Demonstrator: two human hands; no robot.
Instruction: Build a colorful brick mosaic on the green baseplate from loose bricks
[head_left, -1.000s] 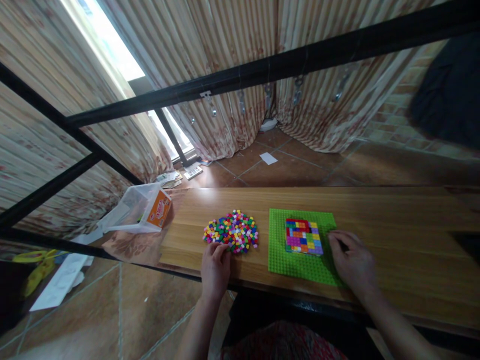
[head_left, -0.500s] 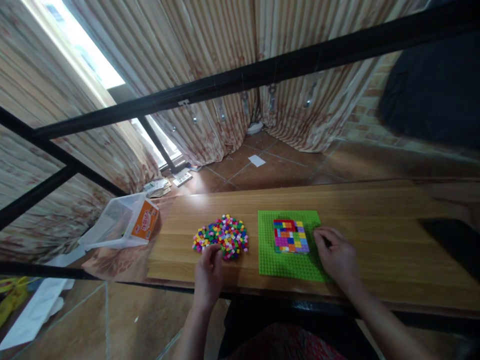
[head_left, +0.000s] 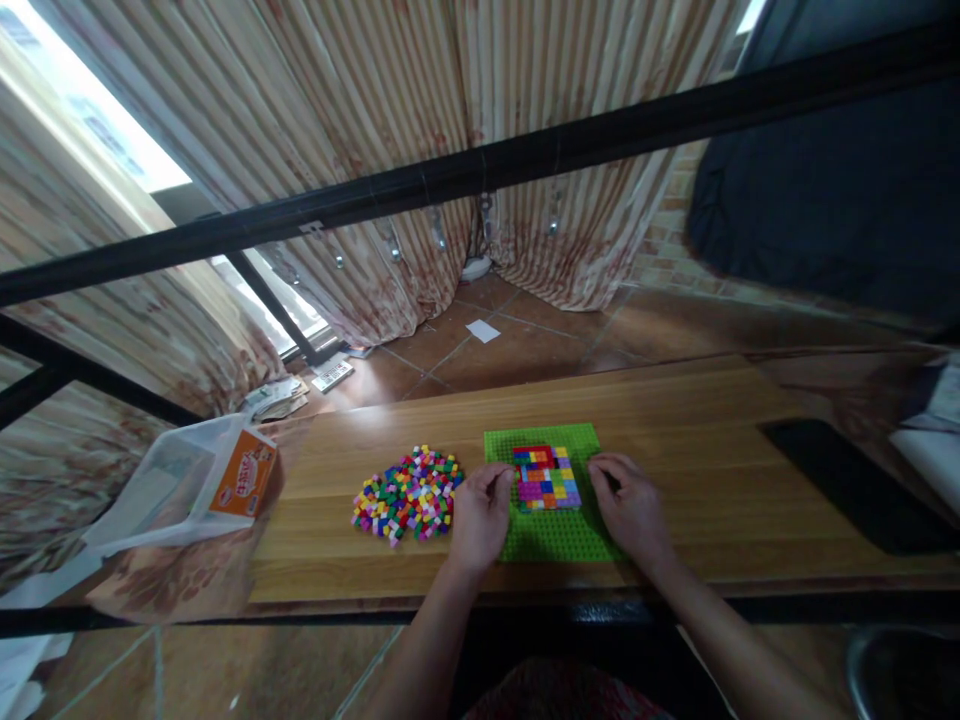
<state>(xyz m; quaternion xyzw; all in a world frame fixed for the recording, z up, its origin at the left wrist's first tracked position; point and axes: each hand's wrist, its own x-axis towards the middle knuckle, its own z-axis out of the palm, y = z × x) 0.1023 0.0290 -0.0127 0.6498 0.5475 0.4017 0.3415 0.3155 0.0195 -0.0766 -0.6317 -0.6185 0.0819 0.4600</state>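
Note:
A green studded baseplate [head_left: 551,545] lies on the wooden board in front of me. On it stands a block of many-coloured toy bricks [head_left: 549,480], with red ones along its far side. My left hand [head_left: 481,512] is closed in a pinch over the plate's left edge, its fingertips close to the left side of the block. Whatever sits between those fingertips is too small to name. Beyond the block's right side, my right hand [head_left: 626,503] rests at the plate's right edge, thumb and fingers curled together. A heap of loose small bricks [head_left: 411,495] lies left of the plate.
A clear plastic bin [head_left: 187,480] with an orange label stands left of the wooden board [head_left: 690,430]. A black flat object [head_left: 847,480] lies at the right. A black metal bar [head_left: 420,185] crosses beyond the board, before curtains. Papers [head_left: 276,398] lie at the far left.
My left hand has moved right, from the loose heap to the left side of the brick block. My right hand stays by the plate's right edge. The view has turned somewhat right.

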